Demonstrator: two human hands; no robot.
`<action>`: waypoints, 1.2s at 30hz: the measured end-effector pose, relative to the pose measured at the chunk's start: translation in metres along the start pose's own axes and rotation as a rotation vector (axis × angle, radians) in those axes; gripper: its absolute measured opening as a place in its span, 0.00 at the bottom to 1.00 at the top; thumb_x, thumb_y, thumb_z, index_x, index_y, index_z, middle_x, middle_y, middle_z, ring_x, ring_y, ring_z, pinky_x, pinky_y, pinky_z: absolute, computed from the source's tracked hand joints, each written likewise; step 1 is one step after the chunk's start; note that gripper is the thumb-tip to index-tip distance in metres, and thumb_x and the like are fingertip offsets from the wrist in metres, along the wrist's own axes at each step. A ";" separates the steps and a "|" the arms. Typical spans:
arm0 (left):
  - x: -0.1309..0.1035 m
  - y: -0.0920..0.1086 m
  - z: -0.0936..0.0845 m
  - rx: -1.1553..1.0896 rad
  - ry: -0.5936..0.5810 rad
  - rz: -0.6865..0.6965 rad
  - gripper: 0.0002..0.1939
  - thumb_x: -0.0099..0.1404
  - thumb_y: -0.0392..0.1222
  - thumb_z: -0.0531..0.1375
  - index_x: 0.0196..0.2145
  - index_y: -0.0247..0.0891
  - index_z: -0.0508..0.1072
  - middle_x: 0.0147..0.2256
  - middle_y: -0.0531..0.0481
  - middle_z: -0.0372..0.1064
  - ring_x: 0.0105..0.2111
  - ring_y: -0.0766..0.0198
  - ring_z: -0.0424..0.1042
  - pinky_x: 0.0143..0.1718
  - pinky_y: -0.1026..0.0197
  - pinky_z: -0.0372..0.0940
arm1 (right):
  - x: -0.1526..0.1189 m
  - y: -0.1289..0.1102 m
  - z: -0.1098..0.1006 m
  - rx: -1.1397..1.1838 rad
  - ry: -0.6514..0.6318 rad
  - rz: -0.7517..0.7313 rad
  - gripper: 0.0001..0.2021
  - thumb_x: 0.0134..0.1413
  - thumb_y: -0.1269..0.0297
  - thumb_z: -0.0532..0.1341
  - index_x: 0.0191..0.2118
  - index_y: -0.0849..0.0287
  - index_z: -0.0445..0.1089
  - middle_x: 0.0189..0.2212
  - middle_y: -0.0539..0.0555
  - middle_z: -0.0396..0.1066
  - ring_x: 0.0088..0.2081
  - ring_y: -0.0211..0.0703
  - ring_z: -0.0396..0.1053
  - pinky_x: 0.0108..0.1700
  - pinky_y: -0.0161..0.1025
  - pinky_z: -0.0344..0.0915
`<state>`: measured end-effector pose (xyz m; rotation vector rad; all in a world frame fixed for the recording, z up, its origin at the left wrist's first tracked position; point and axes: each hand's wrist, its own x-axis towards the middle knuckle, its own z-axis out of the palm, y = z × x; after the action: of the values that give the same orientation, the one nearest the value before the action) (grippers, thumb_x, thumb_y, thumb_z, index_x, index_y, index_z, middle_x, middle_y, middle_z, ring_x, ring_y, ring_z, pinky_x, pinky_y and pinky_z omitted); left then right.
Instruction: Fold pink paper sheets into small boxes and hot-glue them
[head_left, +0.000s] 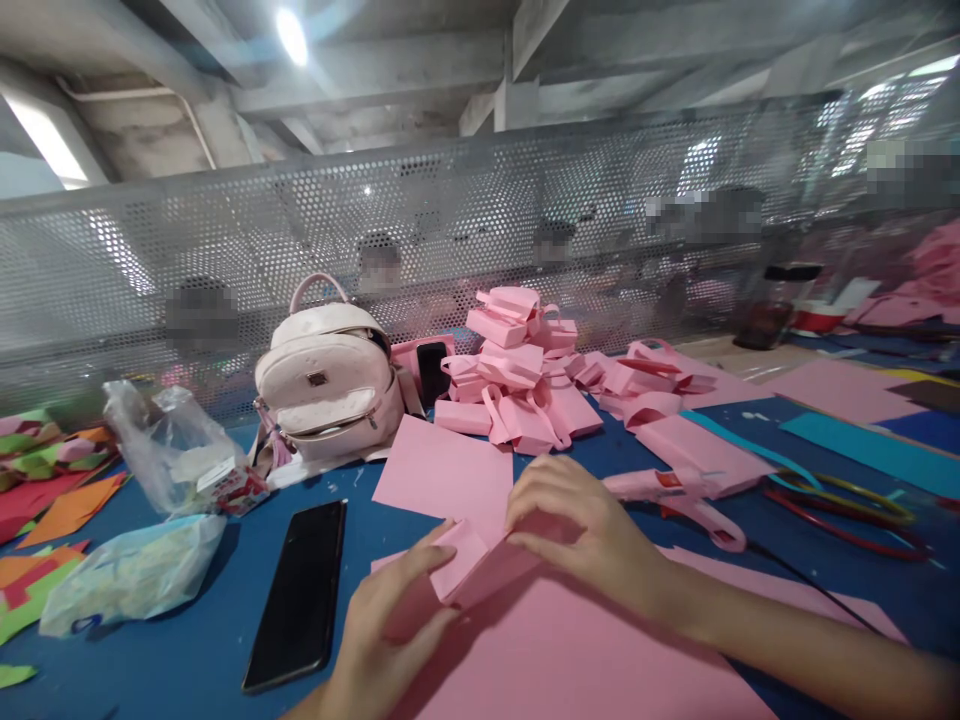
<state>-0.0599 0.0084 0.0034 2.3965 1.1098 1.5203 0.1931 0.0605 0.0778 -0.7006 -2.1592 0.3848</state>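
Observation:
A small folded pink piece (461,562) is held between my two hands, above large pink sheets (592,650) on the blue table. My left hand (397,610) grips its left side, with the thumb below and fingers above. My right hand (574,520) pinches its right edge, fingertips together. Another pink sheet (450,470) lies just behind. Beyond it rises a pile of folded pink pieces with loops (517,370). Right of my right hand lies a pink glue gun (679,490) with a black cord.
Left of my hands are a black phone (296,595), a plastic-wrapped bundle (135,575) and a white backpack (330,380). Coloured strips (847,510) and a dark jar (772,305) stand or lie at right. A perforated metal screen (450,220) runs behind, with people beyond.

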 end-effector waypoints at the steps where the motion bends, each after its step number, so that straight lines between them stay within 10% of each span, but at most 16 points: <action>1: -0.001 -0.001 0.000 0.012 -0.001 0.009 0.16 0.71 0.45 0.62 0.55 0.43 0.71 0.50 0.43 0.78 0.49 0.58 0.79 0.51 0.65 0.72 | -0.001 -0.001 0.000 -0.033 -0.004 -0.047 0.10 0.66 0.57 0.63 0.35 0.55 0.74 0.34 0.51 0.76 0.40 0.45 0.69 0.47 0.44 0.58; 15: -0.004 -0.002 -0.005 -0.053 -0.070 0.080 0.21 0.70 0.46 0.64 0.58 0.42 0.70 0.56 0.41 0.74 0.55 0.57 0.75 0.55 0.65 0.68 | -0.003 -0.013 0.000 -0.060 -0.048 -0.119 0.08 0.69 0.61 0.60 0.36 0.56 0.71 0.34 0.49 0.75 0.38 0.42 0.66 0.45 0.42 0.56; 26: 0.018 0.022 -0.023 -0.496 -0.309 -0.461 0.24 0.78 0.55 0.44 0.57 0.42 0.72 0.56 0.43 0.72 0.59 0.53 0.67 0.61 0.53 0.59 | -0.002 -0.030 -0.005 0.011 -0.152 -0.036 0.16 0.70 0.52 0.56 0.35 0.55 0.73 0.34 0.51 0.76 0.39 0.44 0.68 0.45 0.43 0.58; 36: 0.045 0.035 -0.037 -0.657 -0.565 -0.495 0.20 0.72 0.57 0.56 0.34 0.37 0.73 0.37 0.48 0.67 0.39 0.59 0.66 0.44 0.61 0.59 | 0.000 -0.042 -0.001 0.051 -0.221 -0.099 0.13 0.70 0.56 0.59 0.35 0.56 0.74 0.32 0.51 0.73 0.38 0.43 0.66 0.43 0.41 0.57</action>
<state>-0.0609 0.0003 0.0710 1.7457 0.8110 0.7919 0.1793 0.0269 0.0986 -0.5406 -2.3723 0.4812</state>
